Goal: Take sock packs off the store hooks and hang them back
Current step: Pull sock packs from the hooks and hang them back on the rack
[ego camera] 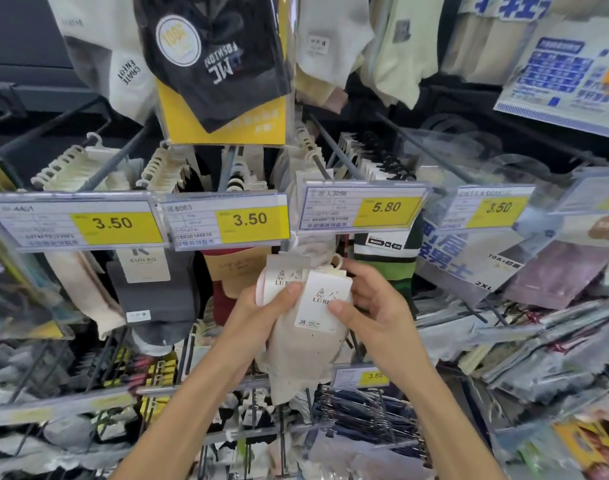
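Left hand (261, 306) and right hand (375, 306), fingers (358, 271) curled around 2 beige sock packs (306, 351).

I'm in a shop, facing a sock display. Yellow price labels (250, 220) reading 3.50 and 5.80 sit in clear holders at the ends of metal hooks (116, 157). Sock packs (220, 57) hang from these in crowded rows, and a blue printed chart (559, 71) is up on the right.
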